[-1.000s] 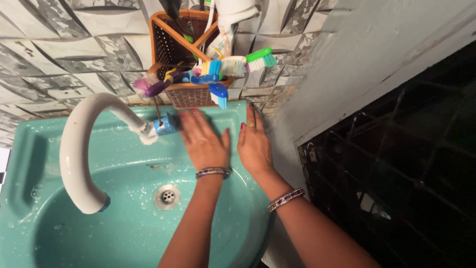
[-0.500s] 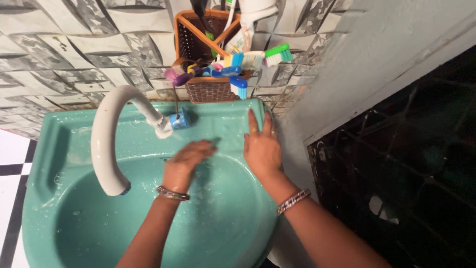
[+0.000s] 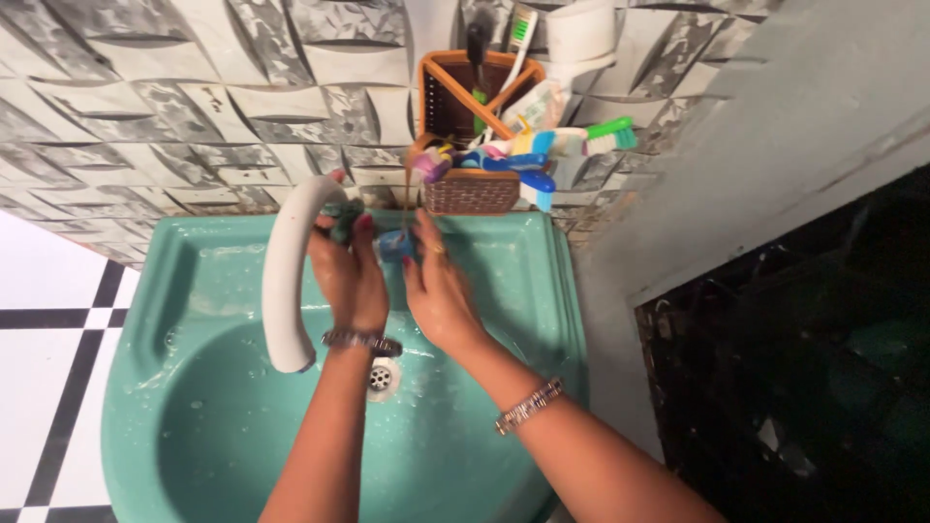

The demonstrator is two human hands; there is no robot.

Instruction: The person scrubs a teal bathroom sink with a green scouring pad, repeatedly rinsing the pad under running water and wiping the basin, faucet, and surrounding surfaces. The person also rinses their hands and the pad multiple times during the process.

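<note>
One small blue tap handle (image 3: 392, 244) sits on the back ledge of the green sink (image 3: 174, 320), beside the base of the single white curved spout (image 3: 288, 281). The right hand (image 3: 438, 291) has its fingers closed around that handle. The left hand (image 3: 347, 276) grips the spout's base. Each wrist bears one bracelet. One drain (image 3: 383, 376) lies below. Behind, one orange basket (image 3: 472, 189) holds several toothbrushes.

A wet teal washbasin (image 3: 504, 281) is carrying a white curved tap (image 3: 287, 281) and a blue tap handle (image 3: 392, 244) on its back ledge.
</note>
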